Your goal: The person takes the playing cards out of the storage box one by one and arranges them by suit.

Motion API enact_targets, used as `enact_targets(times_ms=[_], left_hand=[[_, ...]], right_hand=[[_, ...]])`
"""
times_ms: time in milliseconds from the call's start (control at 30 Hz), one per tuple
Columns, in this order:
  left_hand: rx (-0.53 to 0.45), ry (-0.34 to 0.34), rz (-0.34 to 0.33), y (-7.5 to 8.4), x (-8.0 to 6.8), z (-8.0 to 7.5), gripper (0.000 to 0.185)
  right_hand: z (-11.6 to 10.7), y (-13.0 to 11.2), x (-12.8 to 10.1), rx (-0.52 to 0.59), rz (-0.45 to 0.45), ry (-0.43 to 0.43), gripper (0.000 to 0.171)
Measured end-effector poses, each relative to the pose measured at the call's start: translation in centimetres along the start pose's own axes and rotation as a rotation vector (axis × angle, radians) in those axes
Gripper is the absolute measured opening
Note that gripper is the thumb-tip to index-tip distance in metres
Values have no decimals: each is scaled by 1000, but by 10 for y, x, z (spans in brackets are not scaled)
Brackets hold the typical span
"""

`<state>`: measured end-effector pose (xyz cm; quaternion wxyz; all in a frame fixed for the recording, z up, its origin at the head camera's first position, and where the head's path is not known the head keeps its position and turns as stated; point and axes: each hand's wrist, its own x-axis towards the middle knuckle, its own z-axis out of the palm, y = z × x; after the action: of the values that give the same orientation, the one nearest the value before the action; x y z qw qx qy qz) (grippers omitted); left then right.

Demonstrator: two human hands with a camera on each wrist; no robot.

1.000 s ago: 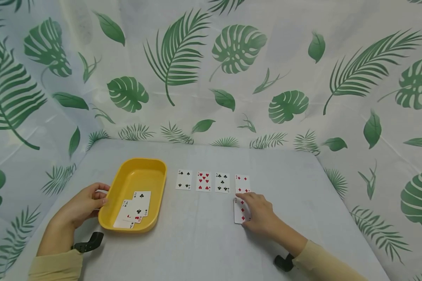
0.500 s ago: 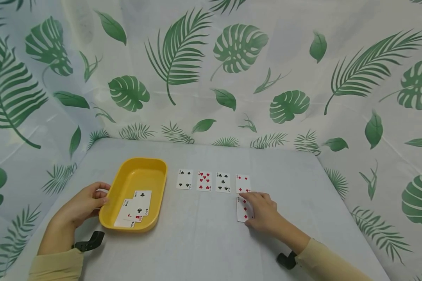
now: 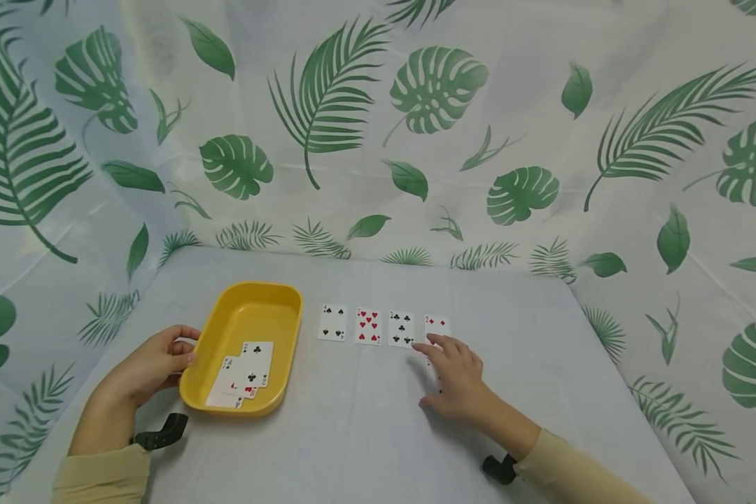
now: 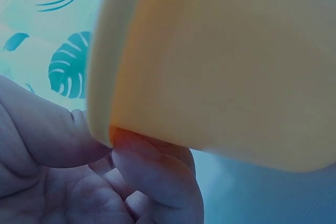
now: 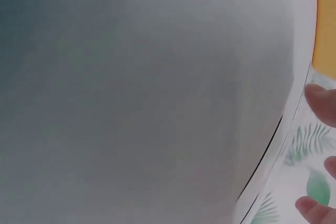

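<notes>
In the head view my left hand [image 3: 153,367] pinches the left rim of a yellow tray [image 3: 292,336]. The left wrist view shows thumb and forefinger at the tray's edge [image 4: 100,77]. In the tray lie a two of clubs [image 3: 256,365], a black ace [image 3: 219,393] and a mostly covered red card. My right hand [image 3: 460,381] hovers with spread fingers over a card of diamonds, nearly all hidden beneath it. Its fingertips overlap the lower part of a second diamond card [image 3: 437,325], which ends a row. Only some fingertips [image 5: 321,100] show in the right wrist view.
To the left in the row lie a four of spades [image 3: 332,324], a seven of hearts [image 3: 368,327] and a five of clubs [image 3: 401,329]. A white cloth [image 3: 353,448] covers the table. Leaf-patterned curtains [image 3: 346,189] stand behind and at both sides.
My right hand has let go of the near diamond card, its thumb and fingers spreading and shifting slightly left and up over it. The left hand stays on the tray.
</notes>
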<state>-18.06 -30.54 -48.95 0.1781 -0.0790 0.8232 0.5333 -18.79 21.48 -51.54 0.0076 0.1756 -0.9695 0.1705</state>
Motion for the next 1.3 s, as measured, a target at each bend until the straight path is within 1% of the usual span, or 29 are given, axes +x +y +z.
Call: enact_targets(times_ms=[100, 267, 567, 767, 900, 1167, 1300], left_hand=[[-6, -1, 0, 0, 1, 0, 46], [-10, -1, 0, -1, 0, -1, 46], [-4, 10, -13, 0, 0, -1, 46], [-11, 11, -18, 0, -1, 0, 46], [-25, 5, -17, -2, -1, 2, 45], [-20, 16, -23, -3, 1, 2, 45], [-20, 16, -21, -3, 2, 0, 44]], right_hand=[[3, -11, 5, 4, -39, 27, 97], [6, -33, 14, 18, -86, 23, 100], [12, -75, 31, 46, -259, 34, 105], [19, -106, 41, 48, -344, 2, 105], [23, -124, 45, 50, -374, -33, 106], [29, -159, 52, 64, -414, -51, 109], [31, -179, 59, 49, -421, -74, 106]])
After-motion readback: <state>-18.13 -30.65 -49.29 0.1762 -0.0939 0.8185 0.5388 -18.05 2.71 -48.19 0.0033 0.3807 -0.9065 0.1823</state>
